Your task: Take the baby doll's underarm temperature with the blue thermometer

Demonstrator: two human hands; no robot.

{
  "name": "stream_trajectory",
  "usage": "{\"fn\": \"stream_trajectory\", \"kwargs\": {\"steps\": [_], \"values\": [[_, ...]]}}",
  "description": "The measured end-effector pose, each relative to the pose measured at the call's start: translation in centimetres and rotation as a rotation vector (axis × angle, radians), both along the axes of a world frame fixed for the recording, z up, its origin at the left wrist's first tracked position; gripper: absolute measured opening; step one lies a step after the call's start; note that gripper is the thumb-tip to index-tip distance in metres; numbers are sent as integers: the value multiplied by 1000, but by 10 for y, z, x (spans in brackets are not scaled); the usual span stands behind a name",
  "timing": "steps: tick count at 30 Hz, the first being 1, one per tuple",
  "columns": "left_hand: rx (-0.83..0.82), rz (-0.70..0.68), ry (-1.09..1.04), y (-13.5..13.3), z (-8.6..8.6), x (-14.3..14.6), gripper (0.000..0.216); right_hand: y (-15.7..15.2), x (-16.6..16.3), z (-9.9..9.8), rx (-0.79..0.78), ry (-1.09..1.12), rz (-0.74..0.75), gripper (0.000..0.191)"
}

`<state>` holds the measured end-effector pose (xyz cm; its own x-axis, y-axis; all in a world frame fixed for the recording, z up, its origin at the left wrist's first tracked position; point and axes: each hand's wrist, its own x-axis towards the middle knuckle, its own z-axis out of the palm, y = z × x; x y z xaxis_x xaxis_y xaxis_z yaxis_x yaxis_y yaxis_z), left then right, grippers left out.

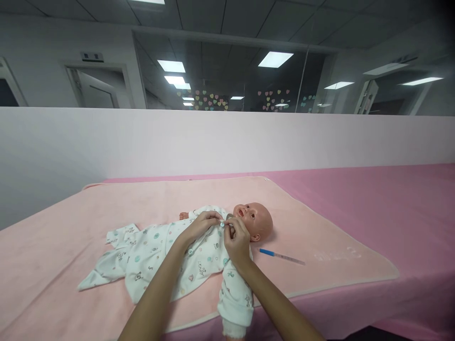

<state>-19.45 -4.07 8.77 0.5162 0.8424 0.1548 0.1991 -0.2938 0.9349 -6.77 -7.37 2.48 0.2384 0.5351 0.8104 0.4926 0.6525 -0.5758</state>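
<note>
A baby doll (pixel 263 221) lies on its back with its head to the right, dressed in a white printed baby romper (pixel 152 246). At the upper chest, just below the neck, both of my hands meet at the romper's front. Beside a small light-blue button (pixel 222 224), my left hand (pixel 202 226) has its fingers closed on the fabric from the left. My right hand (pixel 237 240) pinches the romper's edge close to the doll's chin. My fingers partly hide the collar. One romper sleeve (pixel 235 293) extends towards me, next to my right forearm.
Under the doll is a peach blanket (pixel 320 237), spread over a pink cloth (pixel 355 199) on the table. A blue-capped, thermometer-like stick (pixel 282 256) lies right of the doll's head. Behind the table stands a white partition (pixel 227 142).
</note>
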Motion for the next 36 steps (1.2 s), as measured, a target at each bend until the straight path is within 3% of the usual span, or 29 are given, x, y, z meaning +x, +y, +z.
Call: {"fn": "stream_trajectory", "kwargs": {"steps": [12,20,24,28,31,36], "values": [[-58,-18,-96,2,-2,-1,19,0,0,0,-8,-71,-48,13],[21,-245,34,-9,2,-21,60,2,1,-3,10,-85,-95,17],[94,-65,-24,-24,-8,-33,53,-3,-1,2,119,-327,-162,23],[95,151,-84,-38,-16,-50,34,-6,-11,14,192,-613,-51,15],[87,253,-63,-40,-19,-60,25,-5,-20,18,175,-626,-6,11],[108,272,-2,-40,-23,-62,28,-5,-22,12,81,-553,3,13]]}}
